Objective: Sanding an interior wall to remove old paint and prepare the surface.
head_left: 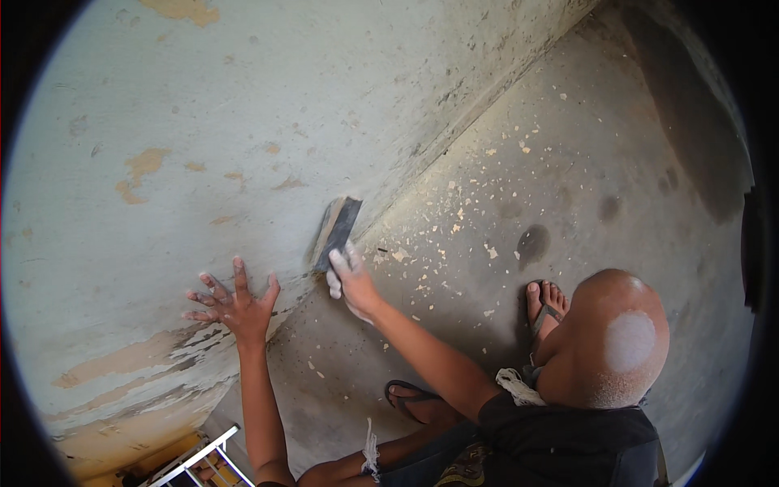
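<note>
My right hand point(353, 282), its fingers whitened with dust, grips a sanding block point(337, 234). This is a dark, flat rectangle with a pale brown strip along one side, pressed against the wall low down, near where wall and floor meet. Its working face is hidden. To the left, my left hand point(235, 305) rests flat on the wall with fingers spread, holding nothing; its fingertips are dusty too. The pale grey-green wall point(243, 97) bears tan patches of bare plaster point(144, 172), and below my left hand the paint has peeled in long dark-edged strips point(138, 361).
Loose paint flakes point(458, 215) litter the grey concrete floor point(600, 146) along the wall. Dark round stains point(533, 245) mark it further right. A metal ladder point(199, 463) stands at the lower left. My bent, dusty knee point(625, 345) and sandalled feet point(414, 402) are at lower right.
</note>
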Tool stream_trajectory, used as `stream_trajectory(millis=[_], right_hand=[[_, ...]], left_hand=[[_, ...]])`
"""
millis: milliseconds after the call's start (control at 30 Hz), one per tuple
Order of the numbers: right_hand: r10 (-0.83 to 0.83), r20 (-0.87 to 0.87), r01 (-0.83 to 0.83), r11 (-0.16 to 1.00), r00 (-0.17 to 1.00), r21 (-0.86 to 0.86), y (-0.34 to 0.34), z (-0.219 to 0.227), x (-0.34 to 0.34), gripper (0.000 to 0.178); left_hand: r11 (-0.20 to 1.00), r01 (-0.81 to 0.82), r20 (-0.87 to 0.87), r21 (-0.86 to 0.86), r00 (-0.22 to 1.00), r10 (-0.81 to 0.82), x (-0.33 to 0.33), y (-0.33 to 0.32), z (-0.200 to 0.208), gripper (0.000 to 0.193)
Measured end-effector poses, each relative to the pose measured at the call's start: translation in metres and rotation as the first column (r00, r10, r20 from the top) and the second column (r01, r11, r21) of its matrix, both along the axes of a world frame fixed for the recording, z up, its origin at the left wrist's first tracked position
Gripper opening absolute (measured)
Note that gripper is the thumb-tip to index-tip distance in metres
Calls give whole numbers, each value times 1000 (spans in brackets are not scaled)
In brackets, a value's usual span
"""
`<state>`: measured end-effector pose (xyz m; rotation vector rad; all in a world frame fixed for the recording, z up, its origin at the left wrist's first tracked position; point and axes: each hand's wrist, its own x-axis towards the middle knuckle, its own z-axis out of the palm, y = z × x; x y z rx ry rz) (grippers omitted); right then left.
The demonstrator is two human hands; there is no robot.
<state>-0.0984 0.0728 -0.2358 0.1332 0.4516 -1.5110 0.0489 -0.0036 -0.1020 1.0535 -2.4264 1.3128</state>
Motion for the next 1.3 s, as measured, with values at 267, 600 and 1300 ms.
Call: stream_trajectory(millis=[267,600,1300], right_hand=[[13,-144,-8,999,990,37,-3,-5,-15,45],[-40,-75,43,998,996,38,-8,-9,-9,59],[14,-196,-31,996,981,-81,0,0,10,53]], left_hand=[[1000,-7,26,-5,1000,7,5,1,2,94],[1000,-10,18,12,1000,10,5,3,5,92],[999,-13,25,37,1000,12,7,3,7,89]])
